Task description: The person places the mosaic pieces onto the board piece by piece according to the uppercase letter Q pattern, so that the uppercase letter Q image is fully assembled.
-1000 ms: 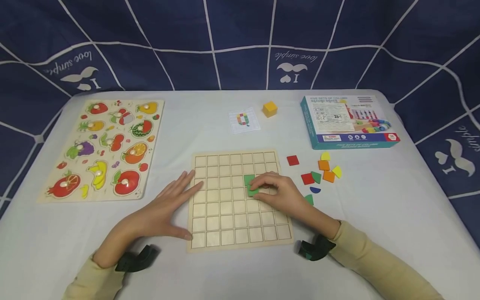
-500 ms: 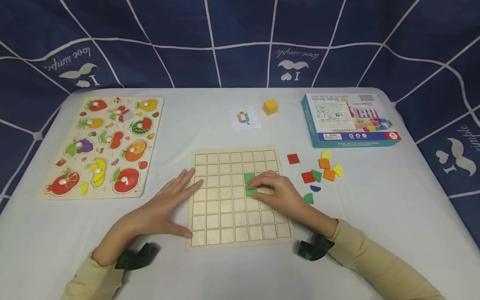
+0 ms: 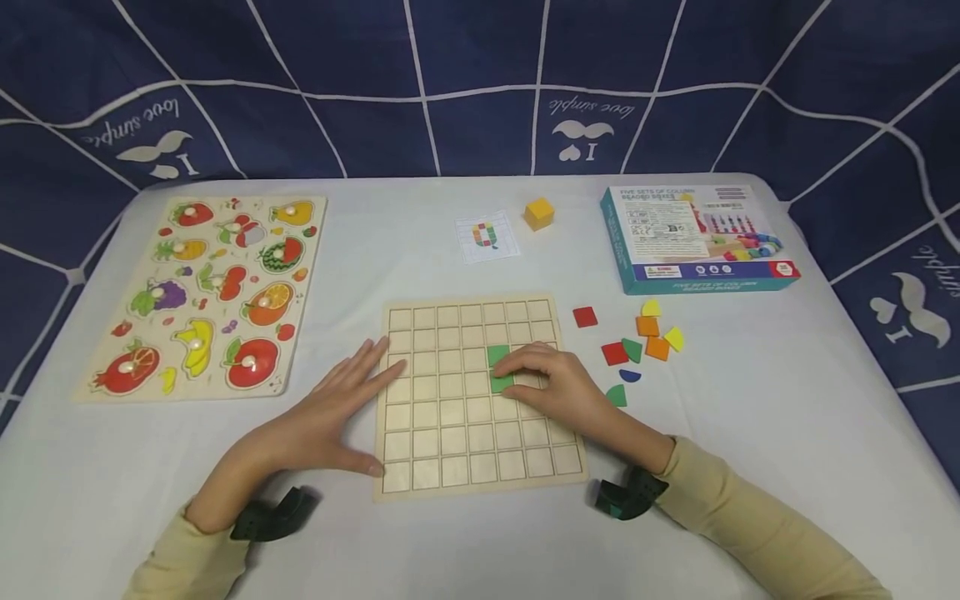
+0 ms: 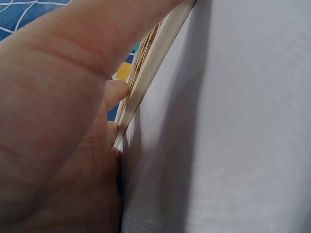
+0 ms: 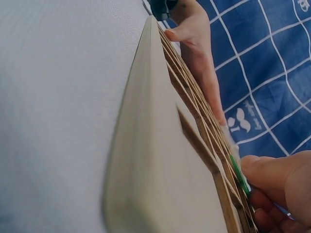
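Note:
A wooden grid board (image 3: 453,417) lies flat in the middle of the table. Two green square tiles sit one below the other in its grid, the upper green tile (image 3: 498,354) and the lower green tile (image 3: 500,385). My right hand (image 3: 555,379) reaches over the board from the right, thumb and fingertips pinching the lower tile, whose right part they cover. In the right wrist view, a thin green edge (image 5: 236,170) shows beside the thumb. With fingers spread, my left hand (image 3: 318,425) rests along the board's left edge, fingertips and thumb at the rim.
Right of the board lie red squares (image 3: 615,354), orange squares (image 3: 657,347), and green, yellow and blue curved pieces. Behind it are a pattern card (image 3: 487,237) and yellow block (image 3: 538,213). A fruit puzzle (image 3: 202,296) lies left; a cardboard box (image 3: 697,242) stands back right.
The lower green tile has shifted slightly left and now lines up under the upper one. My right hand moved slightly with it; my left hand has stayed in place.

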The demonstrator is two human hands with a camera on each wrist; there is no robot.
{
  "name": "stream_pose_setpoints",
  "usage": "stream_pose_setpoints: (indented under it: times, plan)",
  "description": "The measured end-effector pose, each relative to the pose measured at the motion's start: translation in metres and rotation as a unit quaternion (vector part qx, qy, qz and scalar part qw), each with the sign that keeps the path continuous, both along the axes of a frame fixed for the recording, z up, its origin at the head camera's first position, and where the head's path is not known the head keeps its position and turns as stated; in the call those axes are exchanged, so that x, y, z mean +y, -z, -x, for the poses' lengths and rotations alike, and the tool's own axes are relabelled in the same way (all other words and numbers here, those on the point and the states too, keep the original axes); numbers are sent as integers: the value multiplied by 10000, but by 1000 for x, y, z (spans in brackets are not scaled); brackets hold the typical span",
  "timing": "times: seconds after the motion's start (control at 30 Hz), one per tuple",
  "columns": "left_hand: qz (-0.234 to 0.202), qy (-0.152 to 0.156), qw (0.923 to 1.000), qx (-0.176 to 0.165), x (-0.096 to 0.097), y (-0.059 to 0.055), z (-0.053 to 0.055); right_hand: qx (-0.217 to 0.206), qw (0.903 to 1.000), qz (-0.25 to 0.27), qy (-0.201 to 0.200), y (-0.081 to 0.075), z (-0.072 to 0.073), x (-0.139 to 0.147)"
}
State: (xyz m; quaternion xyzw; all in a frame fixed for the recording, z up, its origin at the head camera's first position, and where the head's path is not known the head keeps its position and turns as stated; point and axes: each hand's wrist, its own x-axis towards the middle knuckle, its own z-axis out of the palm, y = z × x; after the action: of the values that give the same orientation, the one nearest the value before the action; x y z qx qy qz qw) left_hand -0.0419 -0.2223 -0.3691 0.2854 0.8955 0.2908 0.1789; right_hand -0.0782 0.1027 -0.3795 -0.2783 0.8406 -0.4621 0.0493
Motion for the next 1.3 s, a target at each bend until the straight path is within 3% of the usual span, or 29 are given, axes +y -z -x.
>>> stream_pose_setpoints:
  times: [0.3,0.57,0.77,0.9,1.3]
  plan:
    - [15,-73,10000,7,0,4,-5,-230,9993,254,121,-13,-4,18]
    - [-5,-84,10000,34,-1,3,-6,-84,9931,276,1133,-22,2,79]
    - [-27,-102,9999,27,-3,1,-5,-239,9864,-267,1603,-16,1,110]
    - [-69,-81,9999,25,-2,0,-4,-90,9831,-667,1705,-11,-1,116]
    - [-88,-33,9999,51,-1,1,-2,168,9831,-1066,1478,-7,4,114]
